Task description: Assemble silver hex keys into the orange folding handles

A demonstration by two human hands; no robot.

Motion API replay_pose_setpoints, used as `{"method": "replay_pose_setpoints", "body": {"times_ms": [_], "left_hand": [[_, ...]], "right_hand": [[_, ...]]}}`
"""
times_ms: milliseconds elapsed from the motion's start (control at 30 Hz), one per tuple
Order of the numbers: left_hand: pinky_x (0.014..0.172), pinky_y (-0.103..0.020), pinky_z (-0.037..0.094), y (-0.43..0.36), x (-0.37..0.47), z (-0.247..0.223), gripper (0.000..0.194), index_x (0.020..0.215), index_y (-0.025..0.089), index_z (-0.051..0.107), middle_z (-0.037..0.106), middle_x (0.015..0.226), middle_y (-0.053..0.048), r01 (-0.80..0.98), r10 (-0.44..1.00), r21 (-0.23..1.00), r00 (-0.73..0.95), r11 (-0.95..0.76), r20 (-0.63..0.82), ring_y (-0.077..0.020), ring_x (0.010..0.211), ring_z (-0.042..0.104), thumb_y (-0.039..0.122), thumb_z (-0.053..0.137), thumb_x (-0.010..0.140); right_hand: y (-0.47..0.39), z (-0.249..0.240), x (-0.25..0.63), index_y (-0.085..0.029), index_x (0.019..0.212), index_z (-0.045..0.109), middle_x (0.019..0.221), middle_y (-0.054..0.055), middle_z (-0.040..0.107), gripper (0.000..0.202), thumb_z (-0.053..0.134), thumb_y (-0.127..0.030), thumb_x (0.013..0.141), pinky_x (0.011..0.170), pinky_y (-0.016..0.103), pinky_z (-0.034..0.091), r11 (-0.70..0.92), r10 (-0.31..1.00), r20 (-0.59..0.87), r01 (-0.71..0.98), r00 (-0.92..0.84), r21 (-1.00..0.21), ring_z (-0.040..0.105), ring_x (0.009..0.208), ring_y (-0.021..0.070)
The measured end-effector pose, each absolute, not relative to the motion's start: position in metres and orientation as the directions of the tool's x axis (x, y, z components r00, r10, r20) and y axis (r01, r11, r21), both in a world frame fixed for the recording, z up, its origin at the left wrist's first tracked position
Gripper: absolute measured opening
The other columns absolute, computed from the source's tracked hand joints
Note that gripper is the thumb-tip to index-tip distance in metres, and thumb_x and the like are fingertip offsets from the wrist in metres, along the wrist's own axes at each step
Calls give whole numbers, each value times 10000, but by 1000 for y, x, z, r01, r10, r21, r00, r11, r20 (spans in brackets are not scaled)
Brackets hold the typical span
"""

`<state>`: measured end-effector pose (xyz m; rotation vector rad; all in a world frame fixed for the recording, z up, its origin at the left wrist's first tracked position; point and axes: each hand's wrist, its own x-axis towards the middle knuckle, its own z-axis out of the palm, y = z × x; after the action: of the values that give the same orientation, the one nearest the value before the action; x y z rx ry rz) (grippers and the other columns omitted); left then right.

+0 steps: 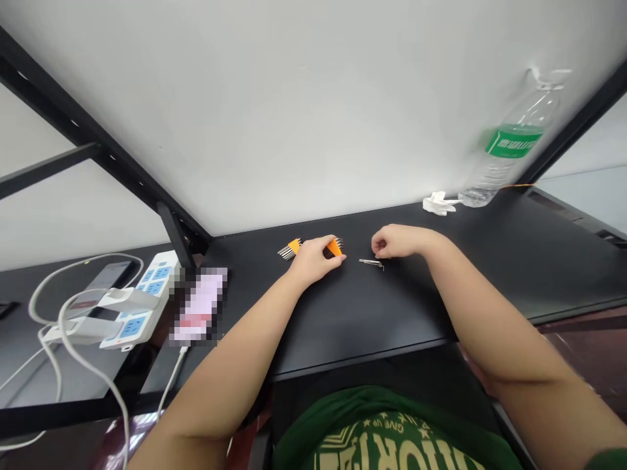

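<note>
Landmark: the orange holder, from which metal rods project. My left hand is closed on it, thumb and fingers clamping its sides above the black tabletop. A second orange piece, also fitted with metal rods, is located left of the landmark, just beside my knuckles.

My right hand is positioned right of the landmark, apart from it. Its fingers are curled in and closed at the tips; I cannot tell whether they pinch anything. Small metal parts lie on the surface right of the landmark and slightly nearer my body, close to my right fingertips.

Farther right of the landmark, toward the wall: crumpled white tissue, then an upright, slightly leaning clear bottle. Well left of it: phone and white power strip.
</note>
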<state>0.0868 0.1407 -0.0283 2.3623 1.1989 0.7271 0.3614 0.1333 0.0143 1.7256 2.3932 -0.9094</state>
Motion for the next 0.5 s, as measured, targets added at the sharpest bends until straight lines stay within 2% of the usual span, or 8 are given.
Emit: {"method": "replay_pose_setpoints", "body": {"times_ms": [200, 333, 500], "left_hand": [[719, -297, 456, 143, 88, -34, 234, 910, 224, 670, 686, 850, 6, 605, 804, 543, 528, -582, 273, -178, 766, 626, 431, 734, 822], [737, -301, 475, 143, 86, -35, 248, 964, 226, 682, 704, 875, 1, 600, 800, 543, 530, -588, 281, -184, 787, 647, 423, 741, 824], [766, -314, 492, 140, 86, -34, 269, 1019, 224, 689, 730, 932, -7, 614, 805, 533, 524, -583, 277, -194, 827, 672, 399, 747, 824]], "right_hand": [[130, 17, 350, -214, 821, 712, 851, 31, 718, 84, 646, -229, 771, 595, 273, 391, 224, 817, -448, 916, -363, -333, 607, 698, 170], [129, 14, 341, -212, 800, 690, 835, 32, 720, 74, 630, -198, 759, 573, 275, 382, 212, 823, -453, 925, -343, -315, 604, 655, 163], [127, 5, 328, -204, 747, 656, 747, 39, 696, 55, 649, -166, 708, 540, 282, 354, 230, 850, -424, 945, -311, -231, 594, 604, 172]]}}
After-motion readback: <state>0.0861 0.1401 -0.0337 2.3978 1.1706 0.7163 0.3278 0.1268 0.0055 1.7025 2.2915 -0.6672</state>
